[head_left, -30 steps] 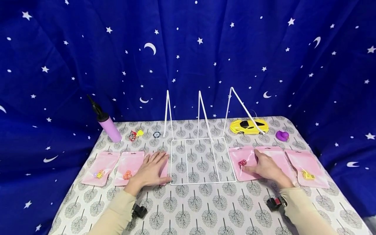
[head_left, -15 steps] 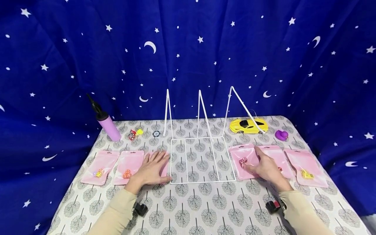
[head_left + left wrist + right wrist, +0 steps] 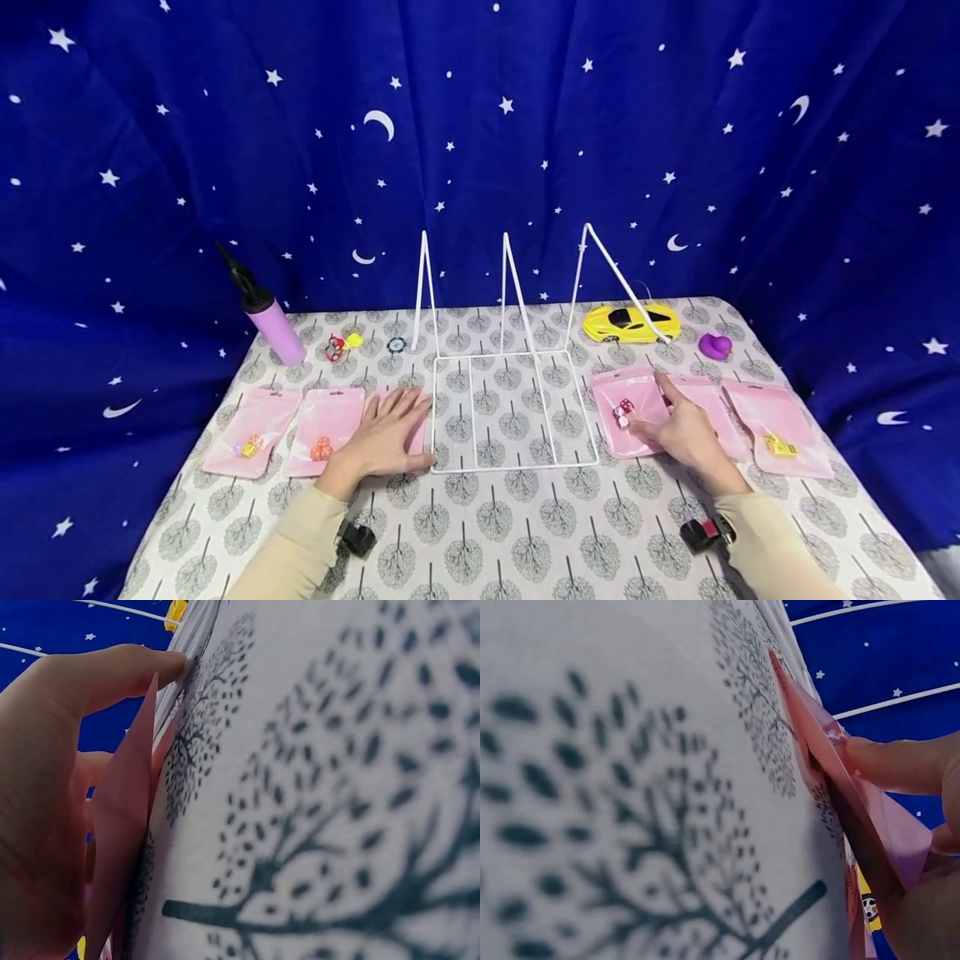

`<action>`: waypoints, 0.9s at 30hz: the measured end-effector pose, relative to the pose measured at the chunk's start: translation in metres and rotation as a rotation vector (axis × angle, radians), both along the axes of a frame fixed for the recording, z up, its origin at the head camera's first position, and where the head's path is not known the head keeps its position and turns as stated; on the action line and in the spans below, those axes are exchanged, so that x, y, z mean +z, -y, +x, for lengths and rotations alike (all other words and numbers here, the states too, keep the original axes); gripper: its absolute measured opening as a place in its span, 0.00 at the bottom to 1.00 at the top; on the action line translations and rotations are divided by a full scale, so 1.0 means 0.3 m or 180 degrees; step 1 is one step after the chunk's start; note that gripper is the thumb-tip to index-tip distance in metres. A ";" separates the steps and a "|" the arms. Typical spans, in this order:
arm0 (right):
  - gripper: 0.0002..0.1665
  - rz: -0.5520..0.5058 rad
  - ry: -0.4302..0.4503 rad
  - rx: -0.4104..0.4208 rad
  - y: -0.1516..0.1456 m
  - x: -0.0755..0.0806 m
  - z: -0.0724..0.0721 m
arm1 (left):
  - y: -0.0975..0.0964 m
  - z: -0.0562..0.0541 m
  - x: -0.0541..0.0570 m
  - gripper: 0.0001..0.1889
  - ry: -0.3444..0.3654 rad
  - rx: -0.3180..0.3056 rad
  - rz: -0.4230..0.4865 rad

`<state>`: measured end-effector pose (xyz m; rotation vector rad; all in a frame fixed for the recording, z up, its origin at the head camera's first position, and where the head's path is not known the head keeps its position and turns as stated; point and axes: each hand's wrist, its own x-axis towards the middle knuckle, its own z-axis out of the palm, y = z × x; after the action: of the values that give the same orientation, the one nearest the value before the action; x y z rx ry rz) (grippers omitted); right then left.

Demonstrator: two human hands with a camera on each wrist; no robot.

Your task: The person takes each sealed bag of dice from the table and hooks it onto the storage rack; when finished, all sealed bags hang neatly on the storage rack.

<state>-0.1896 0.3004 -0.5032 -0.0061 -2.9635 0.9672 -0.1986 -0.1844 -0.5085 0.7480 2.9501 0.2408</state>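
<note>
In the head view my left hand (image 3: 381, 432) lies with spread fingers over a pink zip bag (image 3: 417, 432), whose edge stands up beside the thumb in the left wrist view. My right hand (image 3: 684, 429) pinches the right side of another pink zip bag (image 3: 626, 385). Its thumb presses the front, near small red pieces with white dots (image 3: 623, 412), and the bag bows upward in the right wrist view. Partly behind that hand lies a further pink bag (image 3: 701, 392). What the left palm covers is hidden.
A white wire rack (image 3: 514, 468) stands between the hands. More pink bags (image 3: 798, 417) lie at both sides, including one with orange pieces (image 3: 321, 449). Behind are a lilac pump (image 3: 277, 333), a yellow toy car (image 3: 630, 325) and a purple duck (image 3: 715, 347).
The bag at my right hand has shifted slightly rightward, away from the rack, and its top has tilted up a little. My left hand stays in place.
</note>
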 end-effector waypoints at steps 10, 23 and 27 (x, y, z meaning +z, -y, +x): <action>0.67 -0.0274 -0.0170 0.0119 -0.009 0.004 0.025 | 0.000 -0.002 -0.010 0.52 0.0034 0.0029 -0.0022; 0.63 -0.0642 -0.0305 0.0255 0.001 0.056 0.094 | -0.002 -0.003 -0.020 0.50 0.0046 0.0004 -0.0022; 0.62 -0.0678 -0.0431 0.0325 0.018 0.080 0.129 | -0.004 -0.002 -0.020 0.50 0.0050 0.0009 -0.0040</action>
<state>-0.1509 0.2951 -0.4791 0.1999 -2.7486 1.2379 -0.1993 -0.1832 -0.5145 0.7368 2.9353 0.2272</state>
